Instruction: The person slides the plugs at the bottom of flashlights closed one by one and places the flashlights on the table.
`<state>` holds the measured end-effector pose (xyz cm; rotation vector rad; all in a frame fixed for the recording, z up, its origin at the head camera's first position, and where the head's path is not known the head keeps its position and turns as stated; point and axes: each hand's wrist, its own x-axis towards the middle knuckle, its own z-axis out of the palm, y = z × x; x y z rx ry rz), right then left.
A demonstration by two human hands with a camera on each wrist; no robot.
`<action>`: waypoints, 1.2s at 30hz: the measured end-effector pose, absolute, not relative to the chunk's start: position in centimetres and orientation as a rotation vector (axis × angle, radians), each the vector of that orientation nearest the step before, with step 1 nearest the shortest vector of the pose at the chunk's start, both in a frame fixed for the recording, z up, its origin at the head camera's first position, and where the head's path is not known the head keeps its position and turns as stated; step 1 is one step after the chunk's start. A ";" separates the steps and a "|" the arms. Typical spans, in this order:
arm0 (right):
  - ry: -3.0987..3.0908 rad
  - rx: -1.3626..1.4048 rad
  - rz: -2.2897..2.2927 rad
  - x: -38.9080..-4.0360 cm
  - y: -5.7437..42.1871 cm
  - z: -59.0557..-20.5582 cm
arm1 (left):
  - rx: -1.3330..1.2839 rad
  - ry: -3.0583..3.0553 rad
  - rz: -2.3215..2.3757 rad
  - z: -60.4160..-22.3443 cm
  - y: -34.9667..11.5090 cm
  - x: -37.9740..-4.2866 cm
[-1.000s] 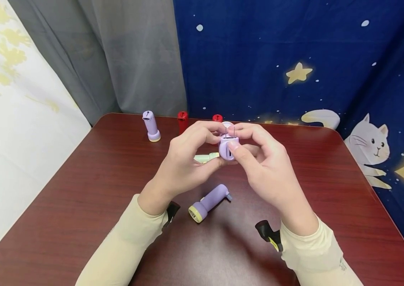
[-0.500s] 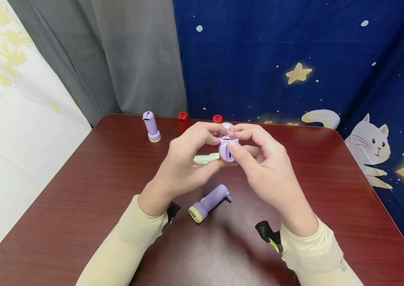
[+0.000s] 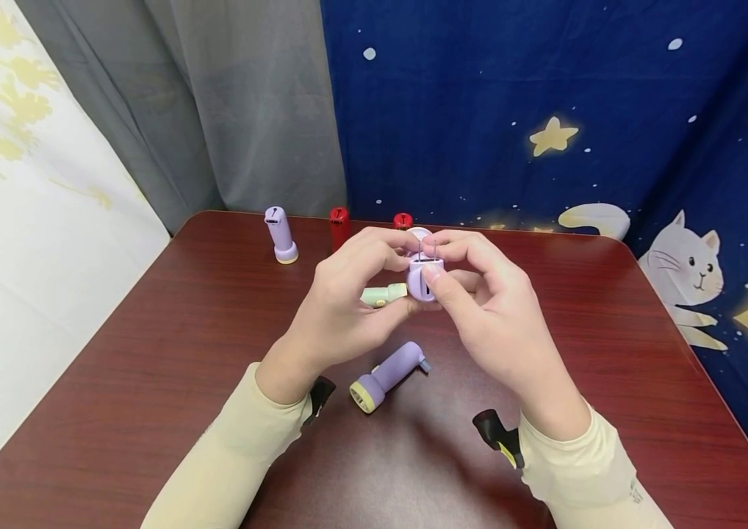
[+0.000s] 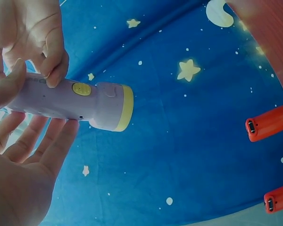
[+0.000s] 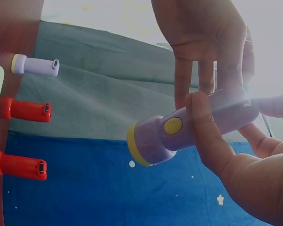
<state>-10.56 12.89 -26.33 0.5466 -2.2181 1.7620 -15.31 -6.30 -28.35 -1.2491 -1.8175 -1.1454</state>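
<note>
Both hands hold a lavender flashlight (image 3: 417, 286) above the middle of the table. Its yellow-rimmed head (image 4: 126, 108) and yellow switch (image 5: 173, 125) show in the wrist views. In the head view its tail end faces me, with two thin metal prongs (image 3: 419, 251) standing up from it. My left hand (image 3: 347, 294) grips the body from the left, fingers along one side and thumb across. With its thumb on the tail end beside a dark slot, my right hand (image 3: 496, 308) pinches the flashlight, and its fingertips are close to the prongs.
A purple flashlight (image 3: 397, 367) lies on the table (image 3: 169, 353) below the hands, a small plug sticking out of its tail. A pale green flashlight (image 3: 383, 295) is partly hidden by my left hand. Farther back stand a lavender flashlight (image 3: 280, 234) and two red ones (image 3: 339, 224).
</note>
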 end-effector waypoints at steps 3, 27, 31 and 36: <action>-2.220 0.553 1.760 -10.6 12.9 -26.4 | -1.245 -1.822 -1.138 -28.3 -6.3 -15.3; -2.258 0.552 1.753 -10.5 13.0 -26.3 | -1.224 -1.845 -1.128 -28.4 -6.2 -15.3; -2.257 0.553 1.754 -10.6 13.0 -26.3 | -1.220 -1.849 -1.130 -28.4 -6.1 -15.3; -2.256 0.558 1.751 -10.6 13.1 -26.2 | -1.218 -1.843 -1.129 -28.3 -6.0 -15.2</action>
